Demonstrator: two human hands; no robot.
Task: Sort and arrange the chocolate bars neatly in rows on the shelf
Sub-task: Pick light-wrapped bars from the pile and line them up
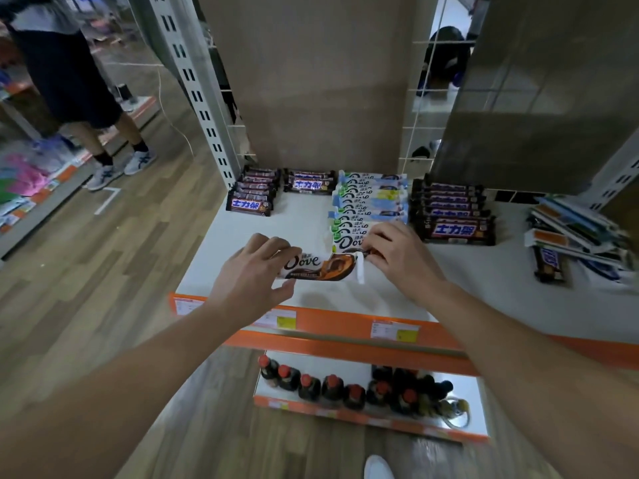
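A white and brown Dove bar (320, 266) lies crosswise just above the white shelf (466, 271), held at both ends. My left hand (256, 276) grips its left end and my right hand (401, 255) pinches its right end. Right behind it runs a row of white and blue Dove bars (368, 202) toward the back. Dark Snickers bars stand in rows at the back left (252, 195), back middle (309, 183) and right (454, 216).
An untidy heap of mixed bars (581, 236) lies at the shelf's right end. An orange price rail (345, 323) edges the front. Below, dark bottles with red caps (332, 387) fill a lower shelf. A person (86, 98) stands on the wooden floor at left.
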